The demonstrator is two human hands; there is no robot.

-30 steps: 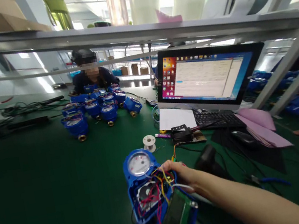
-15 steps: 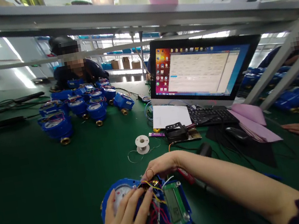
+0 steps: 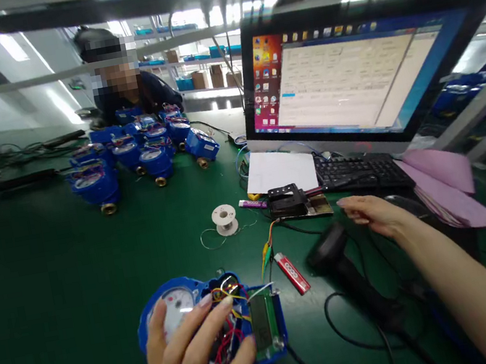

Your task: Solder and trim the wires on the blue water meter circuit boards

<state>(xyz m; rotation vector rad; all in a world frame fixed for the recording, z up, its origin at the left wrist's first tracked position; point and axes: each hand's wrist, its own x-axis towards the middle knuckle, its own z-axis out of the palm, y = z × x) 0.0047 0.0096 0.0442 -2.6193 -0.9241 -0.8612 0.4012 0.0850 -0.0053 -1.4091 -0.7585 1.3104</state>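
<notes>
A blue water meter (image 3: 143, 325) lies near the table's front edge, its round dial on the left, coloured wires in its uncovered middle, and a green display board (image 3: 261, 323) on the right. My left hand (image 3: 198, 356) rests over the meter, fingers spread across dial and wiring, thumb beside the display. My right hand (image 3: 378, 214) is apart from the meter, between the black stand (image 3: 286, 201) and the mouse (image 3: 407, 205). Its fingers are curled together, and whatever is in them is hidden. Close to the meter lie a red-and-white glue stick-like tube (image 3: 293, 273) and coloured clip leads (image 3: 265, 256).
A black handheld scanner (image 3: 354, 281) with its cable lies at front right. A solder wire spool (image 3: 224, 220) stands mid-table. Behind are a monitor (image 3: 338, 83), keyboard (image 3: 363, 170) and pink papers (image 3: 450, 183). Several blue meters (image 3: 95, 183) stand back left, a person beyond them.
My right hand has left the top of the meter and moved right, towards the mouse. My left hand stays on the meter. The view has shifted, uncovering the red tube and the scanner.
</notes>
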